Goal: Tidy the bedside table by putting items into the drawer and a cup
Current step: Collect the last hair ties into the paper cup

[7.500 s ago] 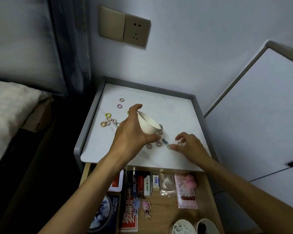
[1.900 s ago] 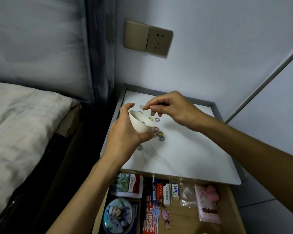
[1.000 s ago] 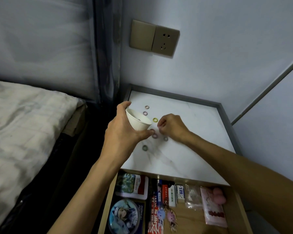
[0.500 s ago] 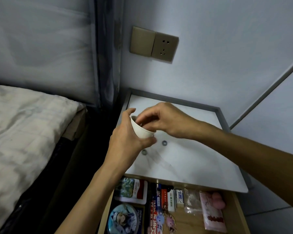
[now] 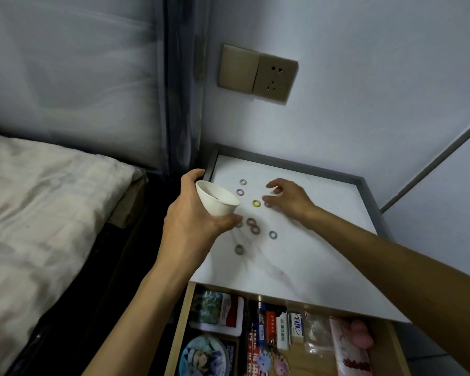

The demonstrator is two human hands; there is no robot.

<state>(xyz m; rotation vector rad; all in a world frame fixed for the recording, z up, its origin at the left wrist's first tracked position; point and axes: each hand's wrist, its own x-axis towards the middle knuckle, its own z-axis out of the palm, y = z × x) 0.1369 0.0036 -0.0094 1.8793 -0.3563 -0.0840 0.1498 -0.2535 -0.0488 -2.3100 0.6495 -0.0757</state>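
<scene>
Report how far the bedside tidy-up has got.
Done: the open drawer holds cards and packets. In hand: the left hand grips the cup, tilted over the table, while the right hand reaches down beside the yellow ring. Left: several rings lie loose on the table, not yet in the cup.

The small boxes (image 5: 296,326) in the open drawer (image 5: 180,328) carry blue and green print, too blurred to read.

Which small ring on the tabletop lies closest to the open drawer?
The grey ring, lying alone toward the front edge. The blue-grey ring and the two dark pink rings sit farther back.
</scene>
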